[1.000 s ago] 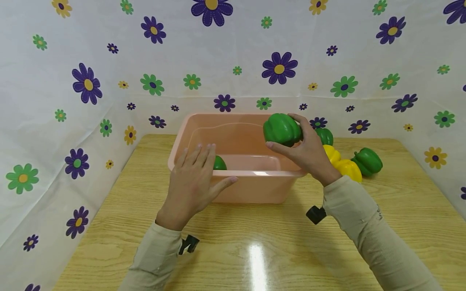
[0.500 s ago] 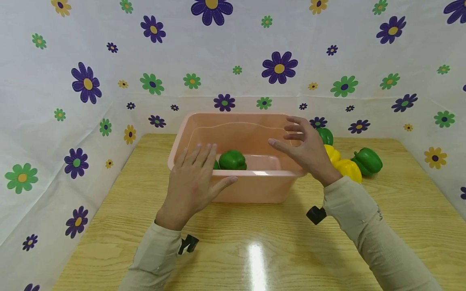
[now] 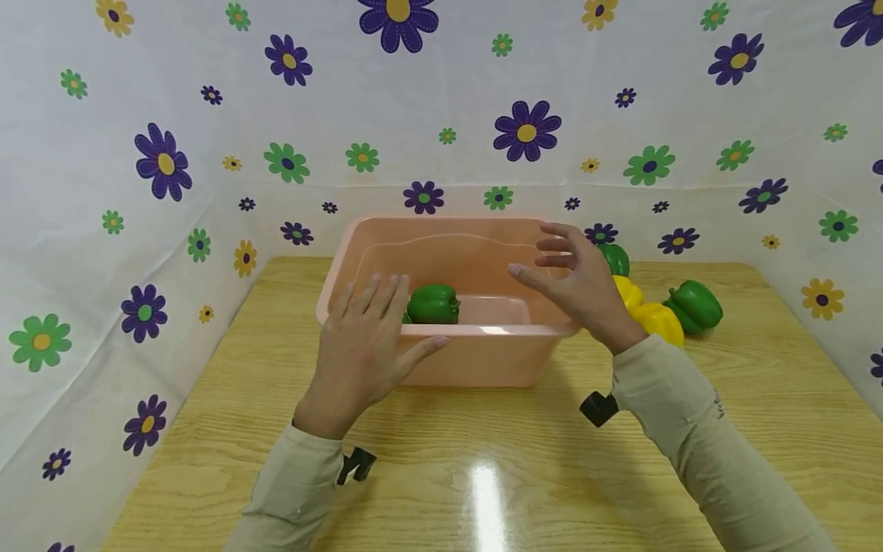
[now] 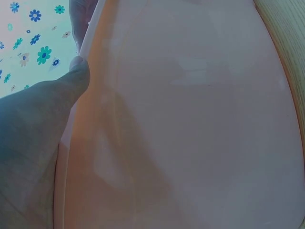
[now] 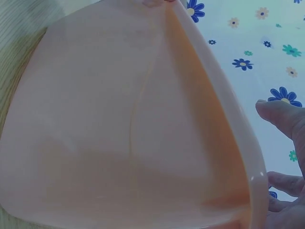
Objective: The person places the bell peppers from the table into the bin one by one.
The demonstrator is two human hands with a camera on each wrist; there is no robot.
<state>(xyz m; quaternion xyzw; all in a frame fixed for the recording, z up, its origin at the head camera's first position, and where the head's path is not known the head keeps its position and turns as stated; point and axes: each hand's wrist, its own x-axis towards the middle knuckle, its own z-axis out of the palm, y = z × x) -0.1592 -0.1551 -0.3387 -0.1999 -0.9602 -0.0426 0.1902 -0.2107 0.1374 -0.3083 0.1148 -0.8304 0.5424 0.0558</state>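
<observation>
My left hand lies with straight fingers over the front left rim of a pink plastic tub. In the left wrist view its thumb is right at the rim. Inside the tub rests a green bell pepper; a sliver of more green shows beside it, mostly hidden behind my left fingers. My right hand hovers at the tub's right side, fingers loosely bent and thumb apart, holding nothing. The right wrist view has its fingers beside the tub rim.
Right of the tub, on the wooden table, are a green bell pepper, two yellow bell peppers, the nearer one in front, and another green pepper partly behind my right hand. A flowered cloth hangs behind.
The green bell pepper that my right hand gripped above the tub has dropped inside and rolled slightly left. My right fingers have let go and spread. The left hand has stayed put.
</observation>
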